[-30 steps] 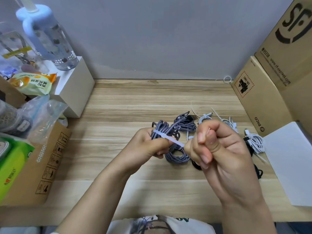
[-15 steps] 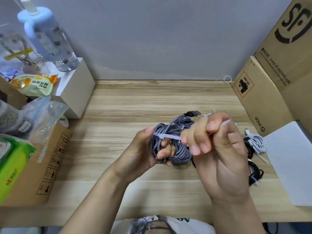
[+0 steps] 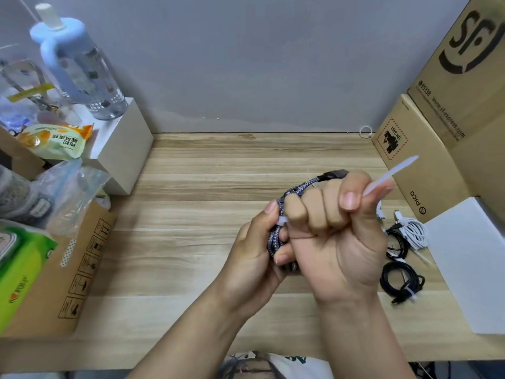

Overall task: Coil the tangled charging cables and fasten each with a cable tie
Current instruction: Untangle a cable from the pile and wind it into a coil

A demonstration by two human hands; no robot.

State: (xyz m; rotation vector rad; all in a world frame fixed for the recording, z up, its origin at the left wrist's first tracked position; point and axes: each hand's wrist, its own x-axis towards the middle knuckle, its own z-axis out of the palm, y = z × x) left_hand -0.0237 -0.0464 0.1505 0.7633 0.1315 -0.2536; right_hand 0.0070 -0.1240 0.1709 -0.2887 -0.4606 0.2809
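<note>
My left hand (image 3: 252, 254) grips a coiled grey braided cable (image 3: 274, 237) above the wooden table (image 3: 191, 214); its black plug sticks out past my right fingers. A white cable tie (image 3: 389, 175) is wrapped round the coil, and my right hand (image 3: 336, 242) holds the tie's free tail in a fist, the tail pointing up and to the right. My right hand hides most of the coil. On the table to the right lie a coiled white cable (image 3: 414, 232) and two coiled black cables (image 3: 401, 281), the nearer one bound with a white tie.
Cardboard boxes (image 3: 426, 160) stand along the right edge, with a white flat box (image 3: 470, 263) in front of them. At the left are a white box (image 3: 120, 149) carrying a water bottle (image 3: 79, 69), snack bags and a cardboard carton (image 3: 62, 277).
My right hand pulled the tie's tail up and to the right, so more tail sticks out past the fist. The coil was lifted off the other cables and is now tightly bunched in my left hand.
</note>
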